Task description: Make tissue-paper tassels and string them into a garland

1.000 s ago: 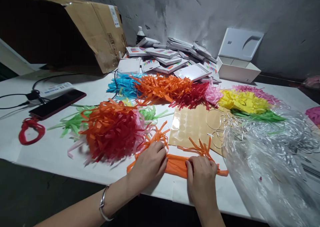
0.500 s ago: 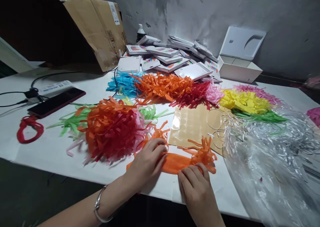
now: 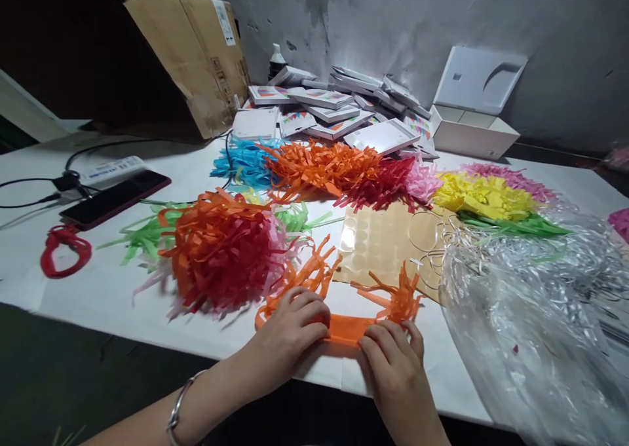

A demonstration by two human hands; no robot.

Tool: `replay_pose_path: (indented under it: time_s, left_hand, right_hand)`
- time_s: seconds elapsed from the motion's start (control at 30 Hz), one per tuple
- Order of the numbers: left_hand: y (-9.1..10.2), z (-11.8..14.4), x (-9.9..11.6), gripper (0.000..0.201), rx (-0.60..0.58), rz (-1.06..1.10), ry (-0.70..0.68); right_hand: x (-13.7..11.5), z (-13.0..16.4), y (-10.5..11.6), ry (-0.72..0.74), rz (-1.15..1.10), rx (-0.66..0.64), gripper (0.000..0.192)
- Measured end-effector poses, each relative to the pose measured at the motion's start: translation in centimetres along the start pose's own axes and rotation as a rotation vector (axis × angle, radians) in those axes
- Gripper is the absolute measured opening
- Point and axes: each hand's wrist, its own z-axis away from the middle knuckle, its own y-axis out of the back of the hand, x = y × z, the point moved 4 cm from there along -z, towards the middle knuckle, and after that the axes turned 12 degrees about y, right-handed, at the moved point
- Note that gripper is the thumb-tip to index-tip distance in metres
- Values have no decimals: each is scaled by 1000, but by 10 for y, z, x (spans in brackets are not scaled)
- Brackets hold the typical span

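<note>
An orange tissue-paper tassel (image 3: 344,329) with fringed ends lies at the table's front edge, its plain middle band between my hands. My left hand (image 3: 295,331) is closed on the left part of the band, fringe strips sticking up behind it. The right part is gripped by my right hand (image 3: 396,357), fingers curled over it; both thumbs are mostly hidden. To the left of my left hand sits a pile of orange, red and pink tassels (image 3: 221,249), with light green fringe (image 3: 147,233) under it.
Blue, orange (image 3: 324,167), red and yellow tassels (image 3: 484,194) line the table's middle. A tan sticker sheet (image 3: 378,243) lies ahead of my hands, crumpled clear plastic (image 3: 521,341) to the right. Behind are flat white boxes (image 3: 339,109), an open white box (image 3: 474,131), a carton (image 3: 206,59) and a phone (image 3: 118,199).
My left hand has shifted slightly down with the band, and my right hand slightly right. The band between them looks narrower, and more orange fringe shows behind my left hand.
</note>
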Motion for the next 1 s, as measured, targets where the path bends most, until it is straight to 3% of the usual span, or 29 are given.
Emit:
replay_pose_path:
  time_s: [0.1,0.2,0.37,0.43,0.53,0.67,0.87,1.0]
  left_hand:
    - [4,1,-5,21,-29,21,78]
    - [5,-1,-11,25,29,-41,200]
    - [2,-10,-13,16,25,-183,318]
    - [1,-12,-13,10,9,-187,334]
    - [0,-12,-13,6,27,-161,342]
    - [2,-9,-9,6,125,-96,252]
    - [3,-3,1,13,90,-74,16]
    - [-2,-3,4,13,118,-61,-30]
  right_hand:
    - [9,2,1,-43,33,-19,20]
    - [14,-5,-4,-106,123,-79,22]
    - [16,-15,-9,-226,297,-112,25]
    - [12,-18,-5,-198,282,-48,19]
    - [2,-21,2,-15,171,64,13]
    - [-6,-22,-8,167,31,-41,22]
    - [-5,-22,-9,51,-94,27,18]
    - [-13,-27,-13,54,-69,-59,25]
